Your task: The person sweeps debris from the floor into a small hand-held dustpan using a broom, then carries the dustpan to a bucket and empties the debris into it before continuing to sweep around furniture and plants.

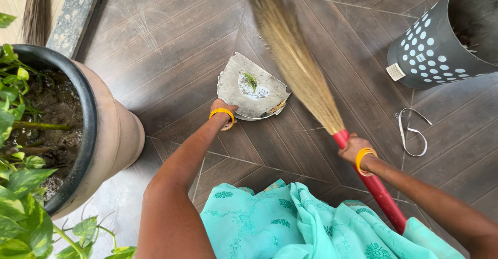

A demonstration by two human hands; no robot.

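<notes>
Right hand (354,147) at four o'clock is wrapped round the broom (306,77) by its red handle; left hand (222,107) at centre grips the cardboard scoop (251,89) flat on the floor (171,46); keep its edge pressed down, short strokes; bin (441,41) at two o'clock

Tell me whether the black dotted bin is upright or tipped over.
Tipped. The black bin lies on its side on the floor, open mouth at the frame's right, beyond the broom in the right hand.
</notes>
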